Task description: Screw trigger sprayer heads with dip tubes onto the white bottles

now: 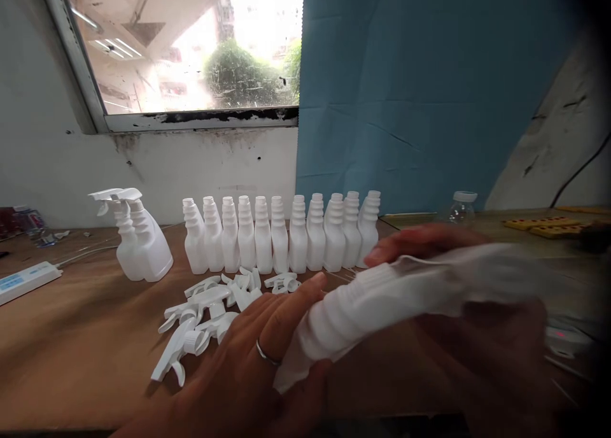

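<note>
My left hand [258, 342], with a ring on one finger, is wrapped round a white ribbed-neck spray bottle [329, 317]. The bottle lies tilted, its neck towards the right. A white trigger sprayer [429, 285], blurred by motion, sits at the neck end, its ribbed collar against the bottle. My right hand [429, 237] closes round this sprayer from above and below; part of the hand is smeared and dark. Left of my left hand lies a pile of loose white trigger sprayers [210, 307]. Behind it, several open white bottles [262, 237] stand upright in a row.
Two white bottles fitted with trigger sprayers [143, 240] stand at the left. A white power strip [28, 282] lies on the brown table [86, 342] at the far left. At the back right are a clear bottle [463, 209] and yellow strips [548, 225]. A wall with a window [200, 49] rises behind.
</note>
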